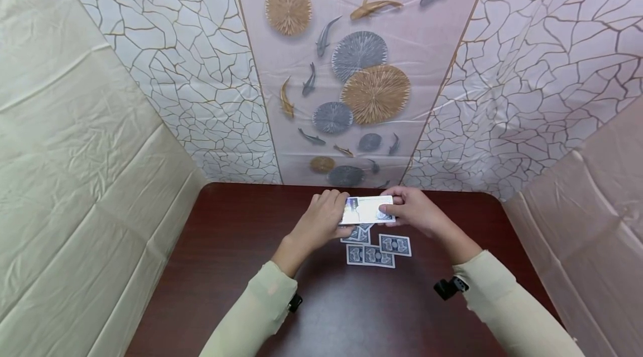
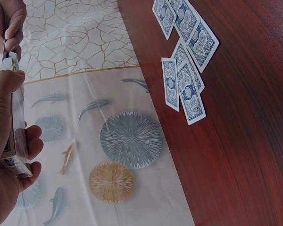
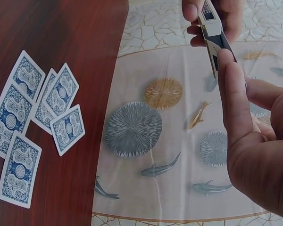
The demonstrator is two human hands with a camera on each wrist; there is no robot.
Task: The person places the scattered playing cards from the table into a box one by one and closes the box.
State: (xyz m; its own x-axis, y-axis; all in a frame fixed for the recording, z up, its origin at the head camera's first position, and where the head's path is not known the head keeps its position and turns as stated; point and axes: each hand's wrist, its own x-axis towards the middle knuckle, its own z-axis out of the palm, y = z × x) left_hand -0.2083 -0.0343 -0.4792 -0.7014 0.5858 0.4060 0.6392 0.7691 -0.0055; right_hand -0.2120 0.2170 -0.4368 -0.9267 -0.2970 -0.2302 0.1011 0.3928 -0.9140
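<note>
My left hand (image 1: 324, 215) grips a slim playing-card box (image 2: 20, 136), thumb on one side and fingertips on the other. From the box's open end stick out playing cards (image 1: 384, 215), pinched by my right hand (image 1: 413, 212) with the thumb on a patterned back. Glare whitens much of the box and cards in the head view. In the right wrist view, the right index finger (image 3: 231, 80) lies along the edge by the box's opening. Box and cards are held up over several loose cards (image 1: 378, 256), which lie face down on the table with blue backs, some overlapping.
The dark red-brown table (image 1: 241, 245) ends at a back wall covered in printed cloth (image 1: 331, 67) with fish and round leaf shapes. Pale cloth walls (image 1: 100, 206) stand at both sides. Small black cameras (image 1: 450, 288) sit at the wrists.
</note>
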